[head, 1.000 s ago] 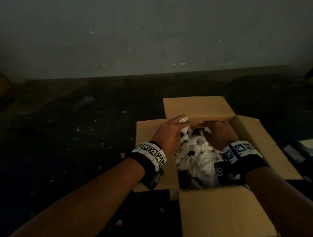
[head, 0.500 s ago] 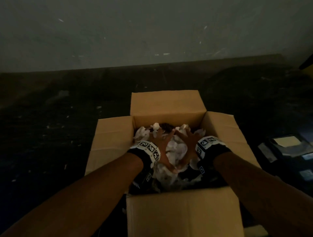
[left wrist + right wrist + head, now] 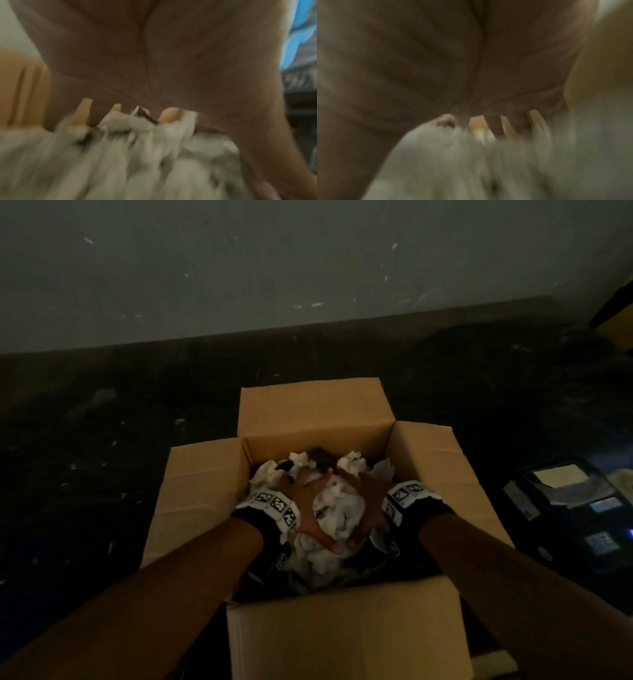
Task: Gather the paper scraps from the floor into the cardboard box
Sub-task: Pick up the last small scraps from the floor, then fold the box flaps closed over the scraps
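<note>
An open cardboard box (image 3: 202,494) stands on the dark floor with its flaps spread out. It is heaped with crumpled white paper scraps (image 3: 339,508). Both hands are inside it, side by side. My left hand (image 3: 306,495) lies palm down on the left of the heap, fingers spread. My right hand (image 3: 369,494) lies palm down on the right of the heap, thumbs nearly meeting. The blurred left wrist view shows a flat palm (image 3: 154,60) over paper (image 3: 137,162). The right wrist view shows the same: a palm (image 3: 453,60) pressed on scraps (image 3: 471,169).
The dark floor (image 3: 85,460) to the left carries small pale specks. A grey wall (image 3: 308,268) rises behind the box. Dark flat devices (image 3: 565,501) lie to the right of the box, and a yellow object (image 3: 616,326) sits at the far right.
Both hands have dropped from the box's far edge onto the paper heap and spread flat on it. The view has swung so the box sits in the middle.
</note>
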Tool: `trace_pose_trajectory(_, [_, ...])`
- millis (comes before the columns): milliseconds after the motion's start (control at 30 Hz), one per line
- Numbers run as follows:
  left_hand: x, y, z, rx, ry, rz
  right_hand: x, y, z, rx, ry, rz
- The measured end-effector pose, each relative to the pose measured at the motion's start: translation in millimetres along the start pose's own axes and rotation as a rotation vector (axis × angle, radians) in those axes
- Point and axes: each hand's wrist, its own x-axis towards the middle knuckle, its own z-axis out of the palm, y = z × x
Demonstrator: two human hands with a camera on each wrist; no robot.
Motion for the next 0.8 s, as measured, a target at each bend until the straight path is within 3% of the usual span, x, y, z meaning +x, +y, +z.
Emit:
trace_pose_trajectory(167, [-59.8,-1.1,-34.0,-0.268,0.319,0.135,-70.6,-21.8,-52.8,0.147,0.123,-0.106])
trace_pose_trajectory(267, [-97.8,-28.6,-33.8,-0.355,0.546,0.108,-99.0,1.4,-61.9,0.173,0.421,-0.029])
trace_pose_trajectory(333, [-116.1,-60.0,-21.7,-0.341,0.664,-0.004,-109.7,24.3,-58.7,0.199,0.468,0.13])
trace_pose_trajectory(400, [-128.3,-93.2,-3.4,-0.306,0.63,-0.209,-120.4,45.7,-50.8,0.294,0.413,0.332])
trace_pose_trajectory(500, [-137.3,-122.0,25.7,-0.45,0.392,-0.502,-131.0,72.3,-30.0,0.363,0.303,0.466])
trace_pose_trajectory(633, [-142.4,-125.0,41.9,-0.572,0.257,-0.496,-138.6,91.3,-4.5,0.555,0.27,0.434])
trace_pose_trajectory(800, [-156.3,-121.9,31.9,-0.541,0.311,-0.541,-155.9,85.8,-8.7,0.531,0.263,0.465])
